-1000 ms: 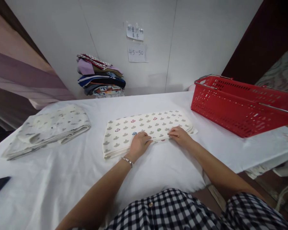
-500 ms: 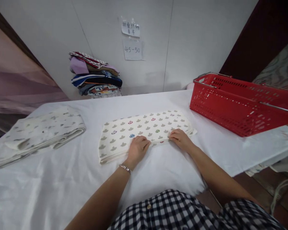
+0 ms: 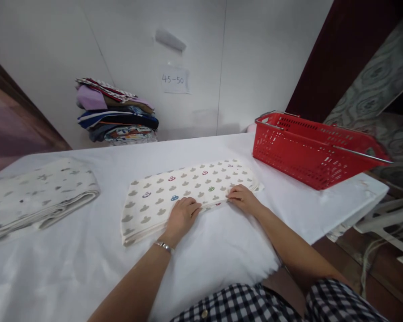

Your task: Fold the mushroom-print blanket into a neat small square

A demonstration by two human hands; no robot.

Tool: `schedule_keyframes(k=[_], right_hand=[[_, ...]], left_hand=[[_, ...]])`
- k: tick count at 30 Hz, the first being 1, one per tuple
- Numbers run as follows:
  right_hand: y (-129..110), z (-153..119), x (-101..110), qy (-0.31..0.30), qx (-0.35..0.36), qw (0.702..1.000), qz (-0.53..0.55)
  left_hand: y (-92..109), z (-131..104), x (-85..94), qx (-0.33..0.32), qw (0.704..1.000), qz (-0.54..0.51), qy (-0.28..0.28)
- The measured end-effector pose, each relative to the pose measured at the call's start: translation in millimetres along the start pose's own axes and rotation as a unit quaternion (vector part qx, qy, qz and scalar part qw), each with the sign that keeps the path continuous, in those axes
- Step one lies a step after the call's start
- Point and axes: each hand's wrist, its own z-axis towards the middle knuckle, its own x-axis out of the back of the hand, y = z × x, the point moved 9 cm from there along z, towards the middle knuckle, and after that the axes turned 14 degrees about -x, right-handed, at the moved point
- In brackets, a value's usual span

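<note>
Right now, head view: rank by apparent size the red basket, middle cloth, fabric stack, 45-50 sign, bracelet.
Largest to smallest:
- Red basket and middle cloth: too close to rank, cloth partly covered
- Fabric stack
- 45-50 sign
- Bracelet

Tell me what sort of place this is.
Likely a makeshift cloth-folding station: a folded patterned cloth on a white-covered table, a stack of folded fabrics by the wall, and a red shopping basket.

Before you, white-draped counter [image 3: 121, 163] meets pale, seamed wall panels [image 3: 201, 67] bearing "45-50" sheet [image 3: 175, 80]; to your right, dark red upright surface [image 3: 314, 58], brown floor [image 3: 349, 259].
</note>
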Motion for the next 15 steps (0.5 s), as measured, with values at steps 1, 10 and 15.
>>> schedule_keyframes(k=[1, 10, 15], right_hand=[[-1, 0, 0, 0.002, -0.005, 1.000, 0.004], [51, -3, 49, 0.216, -0.156, 0.962, 0.055], [120, -38, 92, 0.386, -0.334, 0.857, 0.063]], left_hand=[[0, 0, 0.2, -0.002, 1.000, -0.001, 0.000], [-3, 0, -0.6, -0.002, 1.000, 0.005, 0.009], [-2, 0, -2.9, -0.001, 1.000, 0.010, 0.000]])
